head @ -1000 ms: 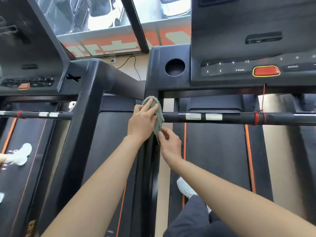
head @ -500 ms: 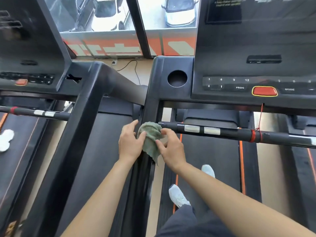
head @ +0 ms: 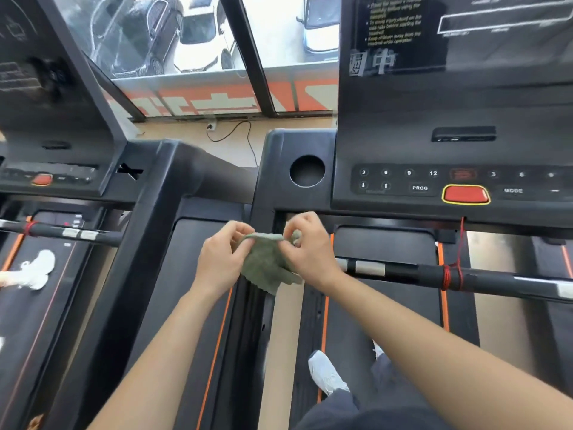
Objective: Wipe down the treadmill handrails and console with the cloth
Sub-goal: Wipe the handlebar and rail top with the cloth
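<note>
The cloth (head: 267, 265) hangs in the air just below the console (head: 403, 156). We see the left hand (head: 220, 263) and the right hand (head: 311, 254) both pinching its top edge with bent fingers.

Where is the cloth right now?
Head view, centre: the cloth hangs pinched between the left hand and right hand, below the round recess beside the console.
</note>
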{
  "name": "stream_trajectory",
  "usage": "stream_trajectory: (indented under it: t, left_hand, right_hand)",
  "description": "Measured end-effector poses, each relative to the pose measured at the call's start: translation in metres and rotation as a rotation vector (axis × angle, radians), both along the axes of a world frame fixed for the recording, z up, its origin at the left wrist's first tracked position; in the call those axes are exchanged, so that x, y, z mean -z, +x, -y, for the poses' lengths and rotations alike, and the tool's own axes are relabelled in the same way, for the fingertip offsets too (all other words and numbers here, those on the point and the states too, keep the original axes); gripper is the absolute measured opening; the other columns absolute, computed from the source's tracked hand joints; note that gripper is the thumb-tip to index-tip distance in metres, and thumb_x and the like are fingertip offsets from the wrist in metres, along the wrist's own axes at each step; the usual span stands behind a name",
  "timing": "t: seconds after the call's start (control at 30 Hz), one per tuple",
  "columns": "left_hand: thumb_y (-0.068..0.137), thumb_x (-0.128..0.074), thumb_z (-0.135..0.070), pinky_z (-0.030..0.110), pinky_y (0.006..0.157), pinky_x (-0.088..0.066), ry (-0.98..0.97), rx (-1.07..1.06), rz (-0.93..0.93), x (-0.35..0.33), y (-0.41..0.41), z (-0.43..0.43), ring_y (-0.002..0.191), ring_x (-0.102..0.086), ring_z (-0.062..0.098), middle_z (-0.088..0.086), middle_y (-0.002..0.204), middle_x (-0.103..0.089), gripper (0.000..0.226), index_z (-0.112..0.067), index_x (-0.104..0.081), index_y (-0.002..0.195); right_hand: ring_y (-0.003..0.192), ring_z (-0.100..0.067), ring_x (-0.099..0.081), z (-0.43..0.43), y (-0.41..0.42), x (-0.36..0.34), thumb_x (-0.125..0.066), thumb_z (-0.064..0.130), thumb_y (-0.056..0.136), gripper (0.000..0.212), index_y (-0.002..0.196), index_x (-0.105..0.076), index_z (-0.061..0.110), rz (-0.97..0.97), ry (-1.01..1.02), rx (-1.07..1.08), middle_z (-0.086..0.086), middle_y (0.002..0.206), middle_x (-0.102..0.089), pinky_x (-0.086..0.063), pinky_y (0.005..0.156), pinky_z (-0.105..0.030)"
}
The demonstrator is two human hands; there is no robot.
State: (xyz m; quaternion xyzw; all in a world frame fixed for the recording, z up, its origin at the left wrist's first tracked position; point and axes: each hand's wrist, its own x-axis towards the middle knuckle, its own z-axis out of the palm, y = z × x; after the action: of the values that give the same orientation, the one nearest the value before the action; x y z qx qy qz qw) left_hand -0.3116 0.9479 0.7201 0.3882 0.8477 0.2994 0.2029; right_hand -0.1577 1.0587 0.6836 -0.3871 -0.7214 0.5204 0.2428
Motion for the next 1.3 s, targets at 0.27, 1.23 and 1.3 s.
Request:
stream_trajectory:
  t: [0.27,1.23,1.3]
  left_hand:
    - [0.091,-0.065,-0.002,0.016,0.074,-0.047,0.268,0.135,-0.086,-0.055,0.000,-0.058,0.089,-0.063,0.004,-0.013,0.095,-0.066,0.026,-0.025,-0.074,0.098]
    - [0.073,-0.087,-0.033,0.051,0.110,-0.034,-0.136,0.584,-0.672,0.062,0.025,-0.014,0.138,-0.048,0.032,0.003,0.141,-0.062,0.068,-0.021,-0.063,0.135]
    - [0.076,-0.084,-0.043,0.057,0.114,-0.026,-0.241,0.699,-0.710,0.064,0.014,-0.023,0.146,-0.039,0.033,-0.002,0.138,-0.065,0.068,-0.026,-0.060,0.138]
  right_hand:
    - [0.064,-0.004,-0.052,-0.061,0.013,-0.063,-0.071,0.011,0.087,0.013,0.082,-0.059,0.013,-0.136,0.060,0.082,0.003,0.074,-0.062,-0.044,0.064,-0.017]
    - [0.109,-0.026,-0.056,-0.012,0.053,0.036,-0.077,0.033,0.082,0.049,0.126,-0.060,0.017,0.433,0.449,-0.246,-0.001,0.121,-0.063,-0.047,0.092,-0.038]
    - [0.115,-0.027,-0.056,-0.015,0.038,0.040,-0.072,0.044,0.085,0.061,0.136,-0.051,0.018,0.594,0.489,-0.372,-0.003,0.128,-0.061,-0.045,0.095,-0.040]
